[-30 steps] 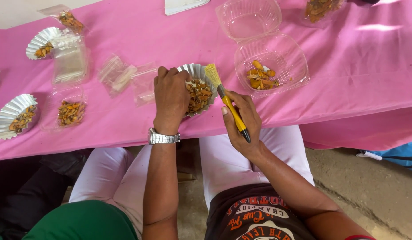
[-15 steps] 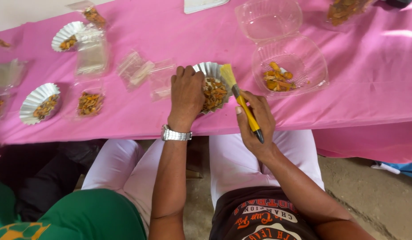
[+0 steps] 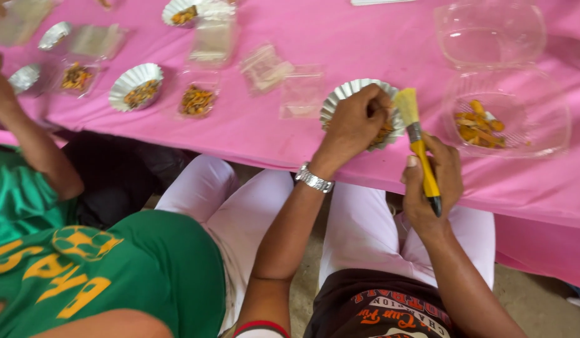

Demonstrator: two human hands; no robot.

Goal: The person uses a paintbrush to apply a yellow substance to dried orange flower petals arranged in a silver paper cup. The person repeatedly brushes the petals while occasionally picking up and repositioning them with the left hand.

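Pink cloth covers the desk [image 3: 340, 37], and near its front edge sits a fluted silver foil cup [image 3: 346, 94] with brown-orange dried bits inside. The left hand [image 3: 356, 122] lies over this cup, fingers curled down on its rim and contents, so it is closed on the cup, though what the fingertips pinch is hidden under the hand. The right hand [image 3: 431, 188] is wrapped firmly around the yellow handle of a small paintbrush [image 3: 418, 147], its pale bristles pointing up and resting just beside the cup's right rim. Farther right stands a clear plastic clamshell container [image 3: 522, 134] holding orange-yellow pieces, well apart from the cup. To the left lie small clear plastic bags [image 3: 265, 66], some flat and some filled, and another white fluted cup of mixed bits [image 3: 134, 87]. A neighbouring person in a green shirt [image 3: 83, 263] reaches an arm toward the far left of the desk. To brush well, it seems best to keep the cup pinned steady with the left hand, hold the cup level so nothing spills over the thin foil edge, and work the bristles in light, short strokes; pressing hard would likely crumple the foil or flick bits onto the cloth.
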